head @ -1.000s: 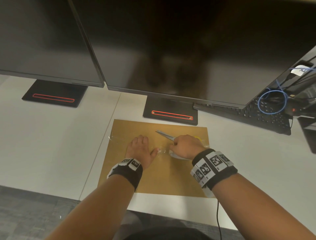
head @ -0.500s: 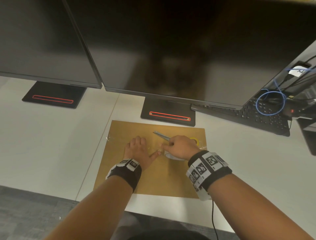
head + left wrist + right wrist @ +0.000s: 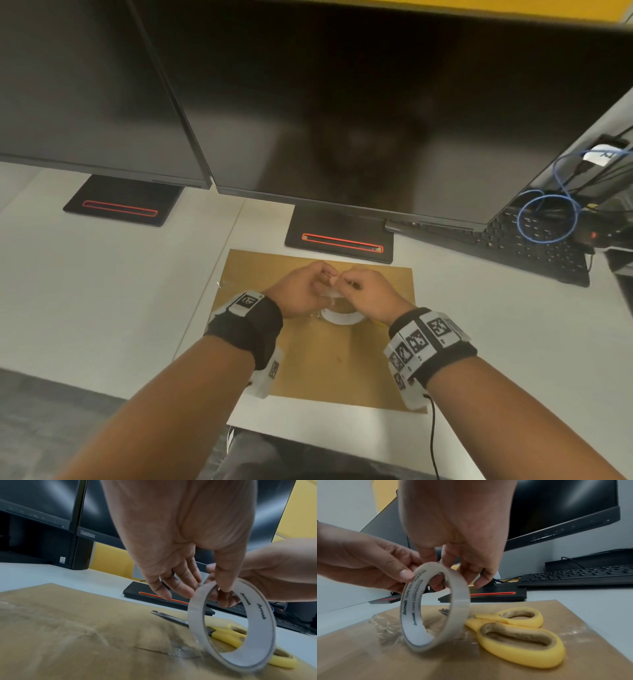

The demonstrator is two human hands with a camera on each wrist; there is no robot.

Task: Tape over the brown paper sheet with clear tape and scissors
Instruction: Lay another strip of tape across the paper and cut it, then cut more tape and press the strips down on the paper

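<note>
Tape roll (image 3: 435,605) held upright just above brown paper sheet (image 3: 329,370), mid-sheet. Left hand (image 3: 301,291) pinches rim; right hand (image 3: 368,294) fingers (image 3: 481,580) grasp top. Advice: find loose end, peel slowly, keep strip taut. Scissors (image 3: 518,632) lie just right, untouched.

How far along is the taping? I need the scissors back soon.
Done: clear tape already lies crinkled across the brown paper sheet. In hand: both the left hand and right hand hold the tape roll upright above the sheet. Left: pulling another strip and cutting it; the yellow scissors lie untouched on the paper.
</note>
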